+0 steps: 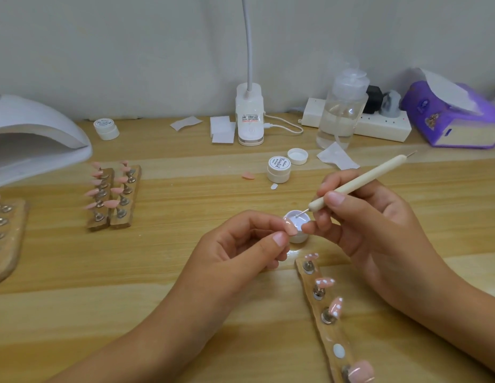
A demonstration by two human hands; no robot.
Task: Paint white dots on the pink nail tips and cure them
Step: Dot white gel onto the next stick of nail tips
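Note:
My left hand (241, 244) pinches a plain pink nail tip (290, 227) between thumb and forefinger, beside the open white gel pot (297, 222). My right hand (373, 217) grips a cream dotting pen (359, 182); its metal point dips into the pot's white gel. Just below stands a wooden holder strip (328, 322) with three dotted pink tips (335, 305), one bare pad and a plain pink tip at its near end.
A white curing lamp (33, 139) sits at the far left. Two wooden strips with several plain pink tips (113, 194) stand left of centre; another strip (5, 239) lies at the left edge. Closed pots (279, 169), a lid, a loose tip, wipes, a liquid bottle (341, 106), power strip and tissue pack line the back.

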